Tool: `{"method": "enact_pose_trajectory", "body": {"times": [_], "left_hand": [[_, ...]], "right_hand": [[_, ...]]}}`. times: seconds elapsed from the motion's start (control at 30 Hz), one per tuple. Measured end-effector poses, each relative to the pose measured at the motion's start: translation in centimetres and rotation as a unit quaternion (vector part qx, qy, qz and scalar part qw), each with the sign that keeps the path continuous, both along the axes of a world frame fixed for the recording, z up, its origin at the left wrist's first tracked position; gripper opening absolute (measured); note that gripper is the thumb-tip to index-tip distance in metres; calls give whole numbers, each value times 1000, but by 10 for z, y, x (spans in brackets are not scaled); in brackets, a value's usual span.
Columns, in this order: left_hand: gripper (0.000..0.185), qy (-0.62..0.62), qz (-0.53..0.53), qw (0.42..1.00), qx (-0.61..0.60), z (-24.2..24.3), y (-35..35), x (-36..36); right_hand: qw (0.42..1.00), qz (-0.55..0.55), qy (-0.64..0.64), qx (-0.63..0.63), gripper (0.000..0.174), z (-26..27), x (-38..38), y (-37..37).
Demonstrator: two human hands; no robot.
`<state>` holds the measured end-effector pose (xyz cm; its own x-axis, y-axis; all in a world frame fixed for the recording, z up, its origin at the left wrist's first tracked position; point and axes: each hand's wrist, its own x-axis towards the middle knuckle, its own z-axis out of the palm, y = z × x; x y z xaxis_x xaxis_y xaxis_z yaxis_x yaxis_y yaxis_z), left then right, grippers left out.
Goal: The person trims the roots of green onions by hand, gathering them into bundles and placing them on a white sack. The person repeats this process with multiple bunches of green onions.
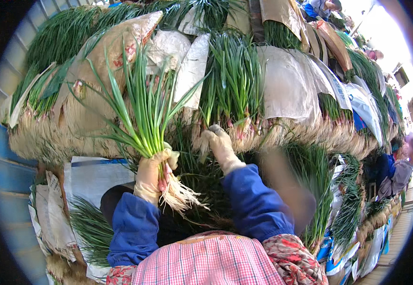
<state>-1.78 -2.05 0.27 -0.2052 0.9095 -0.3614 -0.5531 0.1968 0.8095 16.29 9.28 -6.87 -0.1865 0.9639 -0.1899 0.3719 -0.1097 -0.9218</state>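
Note:
My left hand (pixel 153 174), in a cream glove, grips a bunch of green onions (pixel 140 124) just above its reddish bulbs, leaves up and pale roots hanging to the lower right. My right hand (pixel 220 142), gloved too with darkened fingertips, reaches to the root ends at the lower edge of a long pile. Its fingertips touch the base of a green onion there; whether they grip it cannot be told. Just beyond stands an uncovered stretch of green onions (pixel 236 78), roots towards me. Blue sleeves cover both my forearms.
Plastic sheets (pixel 284 82) and a brown sack (pixel 110 57) cover parts of the pile. More green onions lie at the lower left (pixel 92 228) and right (pixel 309 192). Other people are at the right edge (pixel 396 178) and upper right (pixel 320 9). A blue wall (pixel 10 185) is at left.

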Motion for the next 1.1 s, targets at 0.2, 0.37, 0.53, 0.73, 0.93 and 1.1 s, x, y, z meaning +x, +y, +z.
{"method": "enact_pose_trajectory", "body": {"times": [0.2,0.37,0.53,0.73,0.93,1.1], "left_hand": [[16,8,-129,986,-102,-8,0,16],[17,-62,-189,974,-103,-18,3,15],[16,-4,-217,971,-104,-28,-1,15],[9,89,-198,969,-113,-21,-5,13],[7,45,-154,977,-141,-17,-5,22],[11,68,-194,966,-160,-19,-1,22]], "right_hand": [[984,114,115,80,24,11,-3,-98],[949,-26,311,-47,19,27,4,-104],[891,-58,352,-282,29,30,-3,-63],[732,-144,582,-323,26,14,-13,-69],[858,-31,360,-365,29,18,-14,-74],[757,-177,540,-322,26,22,-19,-75]]}}
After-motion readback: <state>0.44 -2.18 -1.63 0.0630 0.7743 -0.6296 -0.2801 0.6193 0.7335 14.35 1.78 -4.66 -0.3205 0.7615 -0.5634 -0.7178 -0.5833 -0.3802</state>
